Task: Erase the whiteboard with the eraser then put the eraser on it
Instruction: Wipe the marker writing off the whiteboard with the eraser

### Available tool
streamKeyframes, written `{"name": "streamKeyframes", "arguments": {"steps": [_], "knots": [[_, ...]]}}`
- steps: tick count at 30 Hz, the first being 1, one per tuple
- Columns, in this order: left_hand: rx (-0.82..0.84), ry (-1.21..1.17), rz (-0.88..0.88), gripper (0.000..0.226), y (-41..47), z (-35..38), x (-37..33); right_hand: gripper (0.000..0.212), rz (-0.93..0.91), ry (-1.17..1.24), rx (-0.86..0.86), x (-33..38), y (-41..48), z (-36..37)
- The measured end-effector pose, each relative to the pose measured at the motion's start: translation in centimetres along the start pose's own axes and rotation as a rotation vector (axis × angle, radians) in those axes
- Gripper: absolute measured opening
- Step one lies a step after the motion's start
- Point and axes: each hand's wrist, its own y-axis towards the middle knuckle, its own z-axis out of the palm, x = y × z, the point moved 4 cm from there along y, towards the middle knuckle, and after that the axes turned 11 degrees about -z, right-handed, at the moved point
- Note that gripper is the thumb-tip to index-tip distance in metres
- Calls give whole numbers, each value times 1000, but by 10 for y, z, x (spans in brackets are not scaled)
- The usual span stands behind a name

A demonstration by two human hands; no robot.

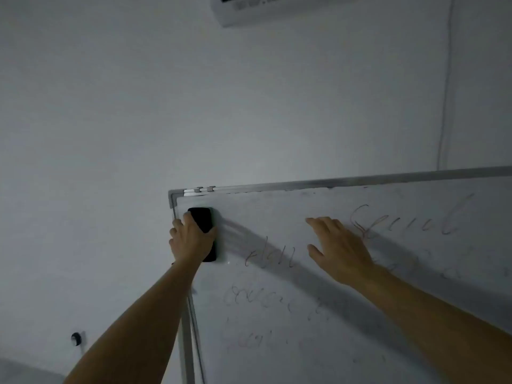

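Observation:
A whiteboard (277, 206) with a grey metal frame fills the lower right of the view. Faint handwriting in dark and reddish marker covers much of it. My left hand (191, 239) grips a black eraser (203, 218) and presses it against the board's top left corner. My right hand (339, 249) lies flat on the board near its top middle, fingers spread, holding nothing. It sits just left of a reddish written word.
The board leans against a plain pale wall. An air conditioner (304, 9) hangs on the wall at the top, with a thin cable (446, 92) running down to the board's edge. A small dark fitting (76, 338) sits low on the wall at left.

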Motion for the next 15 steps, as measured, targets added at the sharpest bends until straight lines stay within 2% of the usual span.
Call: {"name": "streamKeyframes", "arguments": {"steps": [6,11,13,15], "knots": [[12,-103,20,80,40,21,2,53,47,-18,26,-3,10,27],[1,-176,57,68,49,21,0,51,68,-19,25,-8,9,34],[56,-283,105,66,43,17,-8,51,83,-6,16,-9,7,33],[211,-506,156,61,29,14,-24,49,136,56,-1,-10,4,31]]}}
